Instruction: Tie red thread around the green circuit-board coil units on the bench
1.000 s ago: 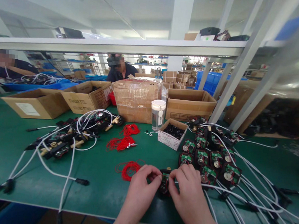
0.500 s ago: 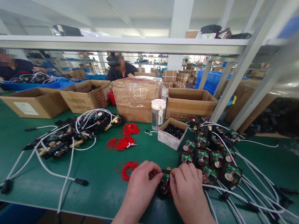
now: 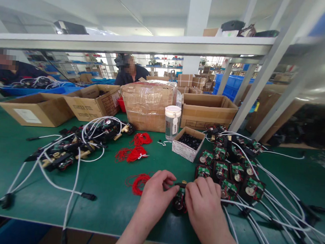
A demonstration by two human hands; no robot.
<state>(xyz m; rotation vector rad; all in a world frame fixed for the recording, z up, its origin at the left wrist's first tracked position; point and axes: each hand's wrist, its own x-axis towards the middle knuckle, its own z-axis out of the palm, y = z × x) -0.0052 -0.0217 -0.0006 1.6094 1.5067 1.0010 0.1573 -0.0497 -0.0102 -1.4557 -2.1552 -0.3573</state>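
A small black unit with a green circuit board (image 3: 180, 201) lies on the green table between my hands. My left hand (image 3: 158, 192) is at its left side, fingers curled and thumb tip against the upper edge. From the right, my right hand (image 3: 204, 201) grips it with bent fingers, which cover that side. A white cable (image 3: 246, 205) runs off to the right from beneath my right hand. Several similar circuit-board units (image 3: 228, 188) sit in rows just beyond that hand. A bundle of red wires (image 3: 139, 183) is next to my left hand.
An open carton of small black parts (image 3: 189, 140) stands ahead, beside a clear lidded jug (image 3: 171, 124). Black and brass assemblies with white cables (image 3: 71, 152) are heaped at left. Cardboard boxes (image 3: 149, 105) line the back beneath a shelf (image 3: 129, 45). Two people sit beyond.
My left index finger has lifted slightly away from its thumb at the unit's upper edge. My right hand keeps about the same place on the unit. The view has shifted a little.
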